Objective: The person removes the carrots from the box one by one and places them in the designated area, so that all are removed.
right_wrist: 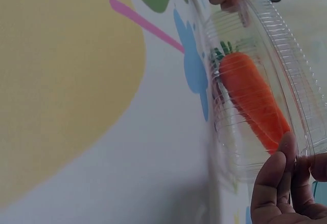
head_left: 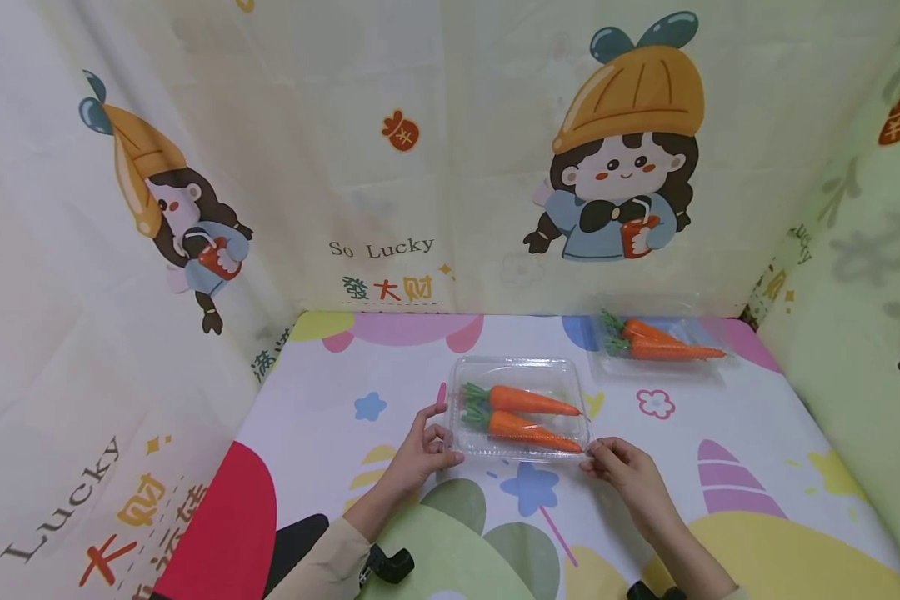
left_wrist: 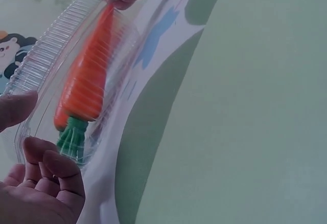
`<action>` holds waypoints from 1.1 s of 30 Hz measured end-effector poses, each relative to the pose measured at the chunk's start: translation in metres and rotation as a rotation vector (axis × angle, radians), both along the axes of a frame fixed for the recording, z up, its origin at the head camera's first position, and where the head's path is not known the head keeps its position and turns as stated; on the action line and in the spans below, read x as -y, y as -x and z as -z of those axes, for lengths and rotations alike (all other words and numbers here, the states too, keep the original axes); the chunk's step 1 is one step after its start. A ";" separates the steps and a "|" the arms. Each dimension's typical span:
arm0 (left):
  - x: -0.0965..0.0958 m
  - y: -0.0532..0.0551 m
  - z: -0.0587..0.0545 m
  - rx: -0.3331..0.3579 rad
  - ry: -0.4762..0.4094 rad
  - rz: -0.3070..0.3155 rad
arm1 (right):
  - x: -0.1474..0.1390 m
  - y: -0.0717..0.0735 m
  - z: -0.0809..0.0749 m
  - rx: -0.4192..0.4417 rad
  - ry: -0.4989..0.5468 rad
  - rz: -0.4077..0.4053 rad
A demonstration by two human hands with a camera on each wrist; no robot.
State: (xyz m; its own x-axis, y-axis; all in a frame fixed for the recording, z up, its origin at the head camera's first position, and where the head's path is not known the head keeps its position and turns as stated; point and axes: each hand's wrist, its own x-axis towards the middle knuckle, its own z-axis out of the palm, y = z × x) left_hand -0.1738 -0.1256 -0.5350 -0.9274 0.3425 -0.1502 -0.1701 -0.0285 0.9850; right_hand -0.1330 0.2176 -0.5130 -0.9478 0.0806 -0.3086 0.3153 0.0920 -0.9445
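Note:
A clear plastic box (head_left: 521, 457) holds two orange carrots with green tops, a rear carrot (head_left: 528, 400) and a front carrot (head_left: 525, 429), lying side by side with their tips to the right. At the box's left side, my left hand (head_left: 420, 450) grips the rim, thumb on one side and curled fingers on the other. My right hand (head_left: 630, 477) pinches the front right corner near the carrot tips. Through the ridged wall in the right wrist view, one carrot (right_wrist: 253, 93) shows clearly. The left wrist view has the green tops (left_wrist: 74, 137) close to my left fingers.
Another clear plastic box (head_left: 615, 364) with two carrots (head_left: 667, 348) stands at the back right of the table. A patterned cloth covers the table (head_left: 300, 450). Printed curtains (head_left: 487, 167) rise behind it and on both sides.

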 end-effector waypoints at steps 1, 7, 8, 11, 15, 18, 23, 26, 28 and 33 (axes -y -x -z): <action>0.000 0.000 0.000 0.003 -0.001 -0.008 | 0.000 0.000 0.000 -0.004 0.002 -0.001; 0.000 -0.003 0.000 0.030 -0.020 -0.042 | 0.000 0.000 0.002 -0.015 0.011 -0.001; 0.000 -0.003 0.000 0.036 -0.025 -0.049 | 0.000 0.000 0.002 -0.017 0.013 -0.001; -0.001 -0.003 0.000 0.058 -0.038 -0.072 | 0.000 0.000 0.003 -0.019 0.011 -0.001; -0.001 -0.004 -0.002 0.069 -0.043 -0.092 | 0.000 0.001 0.004 -0.009 -0.002 0.002; -0.002 -0.004 -0.002 0.075 -0.041 -0.105 | 0.000 0.002 0.004 0.001 -0.012 0.000; -0.003 -0.005 0.001 0.086 -0.052 -0.146 | 0.001 0.002 0.004 0.002 -0.015 -0.001; -0.005 -0.006 0.002 0.089 -0.071 -0.176 | 0.001 0.002 0.003 -0.002 -0.016 0.001; -0.005 -0.007 0.003 0.088 -0.083 -0.193 | 0.001 0.001 0.003 -0.004 -0.017 0.002; -0.006 -0.009 0.005 0.083 -0.101 -0.219 | 0.001 0.001 0.003 -0.005 -0.022 -0.001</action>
State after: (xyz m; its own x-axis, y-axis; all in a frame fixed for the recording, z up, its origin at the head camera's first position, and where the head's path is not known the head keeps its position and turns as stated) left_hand -0.1644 -0.1201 -0.5397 -0.9671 0.1520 -0.2041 -0.2292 -0.1709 0.9583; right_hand -0.1343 0.2163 -0.5163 -0.9495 0.0867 -0.3016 0.3101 0.1125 -0.9440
